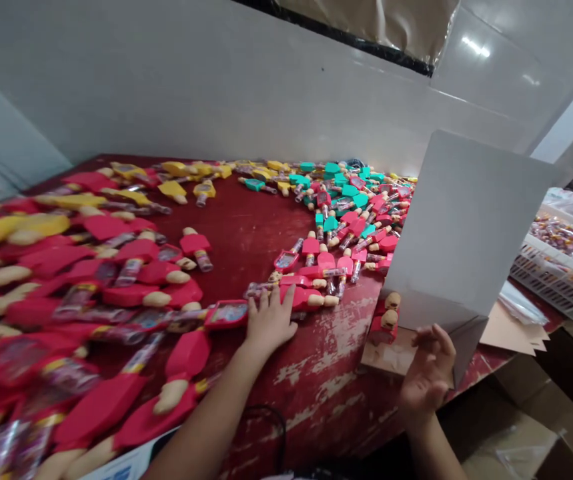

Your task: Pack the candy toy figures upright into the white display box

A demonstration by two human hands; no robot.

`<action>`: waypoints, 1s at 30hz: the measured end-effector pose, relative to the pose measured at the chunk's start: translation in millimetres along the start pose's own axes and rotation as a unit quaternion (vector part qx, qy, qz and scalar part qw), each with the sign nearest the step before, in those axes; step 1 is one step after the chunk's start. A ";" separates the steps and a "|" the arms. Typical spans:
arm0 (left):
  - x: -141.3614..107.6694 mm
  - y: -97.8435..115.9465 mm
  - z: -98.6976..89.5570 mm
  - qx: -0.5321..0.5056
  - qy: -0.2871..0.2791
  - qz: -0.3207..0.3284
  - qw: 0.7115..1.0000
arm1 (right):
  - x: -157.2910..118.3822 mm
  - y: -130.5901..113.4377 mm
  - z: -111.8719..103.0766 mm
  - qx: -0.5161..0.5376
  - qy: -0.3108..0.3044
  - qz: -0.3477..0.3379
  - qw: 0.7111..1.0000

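Head view: red candy toys (195, 244) crowd a chipped table (316, 393). Left hand (270, 321) spread flat among them; right hand (429, 370) half-curled, empty.

A worn, chipped red-painted table (316, 393) carries crowded red, yellow and teal plastic figures with clear tubes (196, 244), spread across to its far edge.
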State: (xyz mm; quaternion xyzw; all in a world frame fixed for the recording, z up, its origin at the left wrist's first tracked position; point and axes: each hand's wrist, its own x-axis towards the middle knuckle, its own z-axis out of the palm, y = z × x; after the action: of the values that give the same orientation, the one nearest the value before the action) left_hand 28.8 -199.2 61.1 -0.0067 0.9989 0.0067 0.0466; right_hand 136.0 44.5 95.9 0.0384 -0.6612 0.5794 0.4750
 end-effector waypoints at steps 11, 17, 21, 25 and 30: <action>-50.7 50.8 -7.2 -0.405 0.104 0.099 0.903 | 7.5 -25.2 -37.5 -0.013 -0.194 0.076 0.978; -102.2 93.6 -41.3 -0.613 -0.240 0.357 0.663 | 19.5 -40.4 -33.9 0.017 -0.289 0.094 0.953; -88.2 108.7 -26.3 -0.582 -0.033 0.257 0.770 | 18.3 -31.7 -38.3 0.026 -0.120 0.149 0.981; -62.2 116.3 17.2 -0.483 -0.038 0.167 0.859 | 1.9 -3.0 -34.2 -0.014 -0.013 0.092 0.996; -55.9 123.0 57.4 -0.463 -0.061 0.188 0.864 | -20.1 11.7 -24.2 -0.013 -0.120 -0.043 0.992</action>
State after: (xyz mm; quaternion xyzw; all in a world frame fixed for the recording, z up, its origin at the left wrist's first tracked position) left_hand 88.0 -74.6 10.7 0.1613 0.8585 0.4770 0.0972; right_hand 154.0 57.7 70.8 0.1299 -0.7187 0.5410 0.4171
